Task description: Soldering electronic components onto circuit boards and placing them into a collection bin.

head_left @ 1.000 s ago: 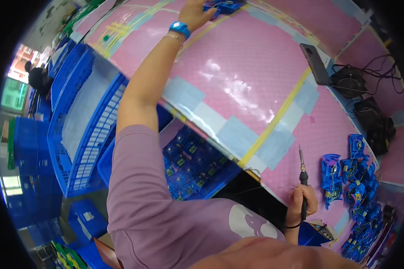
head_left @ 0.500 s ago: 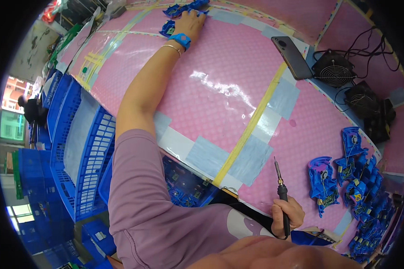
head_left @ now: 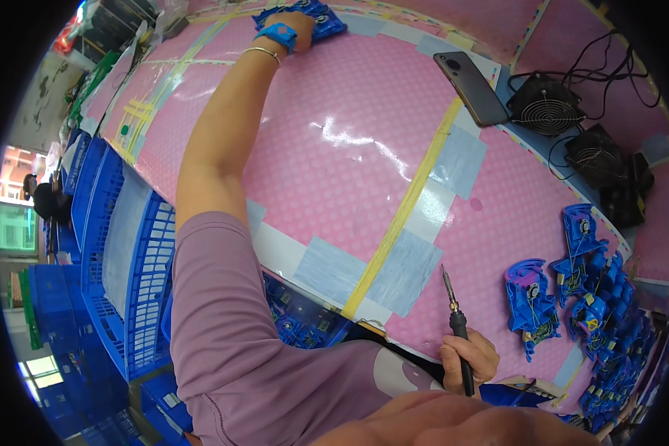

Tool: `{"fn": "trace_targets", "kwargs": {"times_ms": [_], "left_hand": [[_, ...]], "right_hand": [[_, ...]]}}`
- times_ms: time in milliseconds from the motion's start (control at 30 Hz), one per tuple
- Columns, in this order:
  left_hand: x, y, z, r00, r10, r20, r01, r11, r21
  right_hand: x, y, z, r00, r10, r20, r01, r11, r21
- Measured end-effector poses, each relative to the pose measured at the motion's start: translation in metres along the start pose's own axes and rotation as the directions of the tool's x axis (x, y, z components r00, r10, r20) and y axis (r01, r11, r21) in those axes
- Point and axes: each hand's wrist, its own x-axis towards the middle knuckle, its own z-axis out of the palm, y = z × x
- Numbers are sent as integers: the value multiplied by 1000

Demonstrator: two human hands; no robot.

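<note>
My left arm stretches to the far edge of the pink mat, where my left hand (head_left: 299, 30) lies against a group of blue plastic housings (head_left: 330, 22). Its fingers are mostly hidden, so I cannot tell whether it grips one. Low on the right, my right hand (head_left: 474, 360) is closed round the dark handle of a soldering iron (head_left: 459, 324), whose metal tip points up and away over the mat. Right of the iron lies a single blue housing (head_left: 531, 305) with thin wires and a round part in it.
Many wired blue housings (head_left: 602, 312) are piled along the right edge. A phone (head_left: 470, 88) and black fans (head_left: 547, 105) with cables lie at the far right. Blue crates (head_left: 137, 275) stand to the left. More blue parts (head_left: 299, 320) sit in a bin below the table's near edge.
My left hand has shifted slightly left and onto the blue housings, its fingers now more hidden. The soldering iron stays in my right hand. The whole view has shifted a little.
</note>
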Motion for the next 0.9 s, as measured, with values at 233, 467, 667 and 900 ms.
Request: {"fn": "trace_targets", "kwargs": {"times_ms": [233, 467, 667, 900], "left_hand": [[-17, -19, -25, 932, -345, -113, 311, 920, -237], [57, -65, 74, 979, -149, -140, 61, 867, -494], [75, -69, 75, 996, -50, -69, 12, 881, -474], [-63, -18, -24, 985, 149, 84, -75, 816, -573]], "right_hand": [[0, -3, -5, 1000, -15, 17, 15, 1000, -27], [3, 0, 3, 999, -32, -9, 32, 999, -9], [3, -4, 0, 999, -35, -23, 33, 998, -60], [3, -9, -3, 1000, -30, 7, 31, 999, -37]]}}
